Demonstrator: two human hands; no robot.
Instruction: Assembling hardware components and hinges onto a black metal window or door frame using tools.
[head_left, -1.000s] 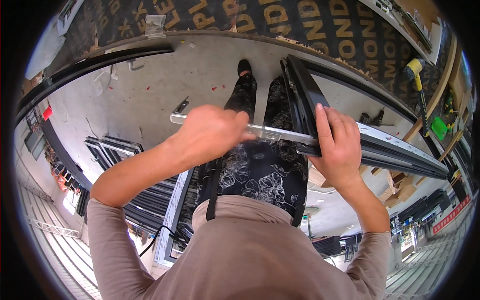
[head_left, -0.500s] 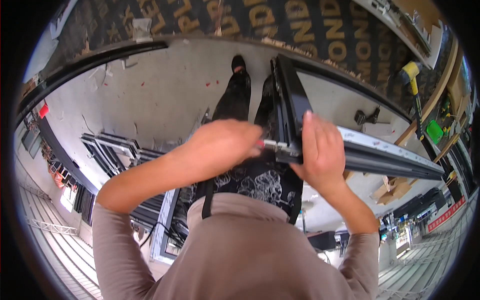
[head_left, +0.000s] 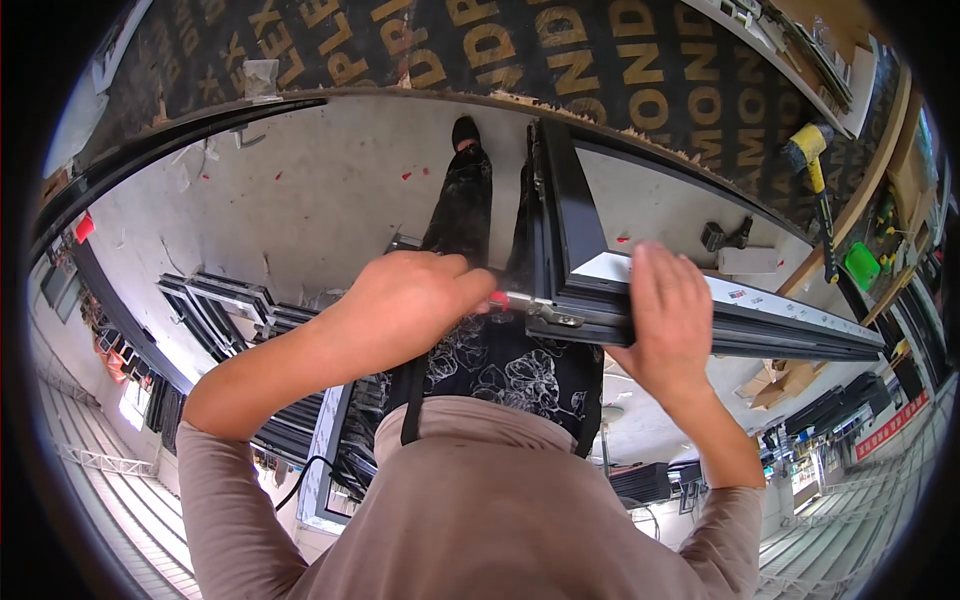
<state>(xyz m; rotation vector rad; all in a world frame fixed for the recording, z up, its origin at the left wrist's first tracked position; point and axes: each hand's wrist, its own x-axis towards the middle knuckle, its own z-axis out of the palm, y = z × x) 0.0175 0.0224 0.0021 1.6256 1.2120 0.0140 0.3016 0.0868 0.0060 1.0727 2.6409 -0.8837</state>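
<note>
A black metal window frame (head_left: 575, 215) stands with its corner in front of my body, one bar running away from me and another to the right. White film with small print covers part of the right bar. My right hand (head_left: 672, 310) grips this bar near the corner, fingers over its top and thumb on the near side. A silver metal hardware piece (head_left: 557, 315) sits at the corner's near end. My left hand (head_left: 425, 300) is closed on a slim tool with a red part (head_left: 499, 299), pointed at that piece. Its fingers hide most of the tool.
A board-topped bench (head_left: 560, 55) spans the far side. At the right lie a yellow-headed mallet (head_left: 810, 150) and a green tray (head_left: 861, 266). A black cordless drill (head_left: 727, 234) rests below the bench edge. Several black frame pieces (head_left: 215, 300) lie at the left.
My left hand has moved slightly left, drawing back from the corner. My right hand has slid to the right along the bar. The silver hardware piece now shows more fully.
</note>
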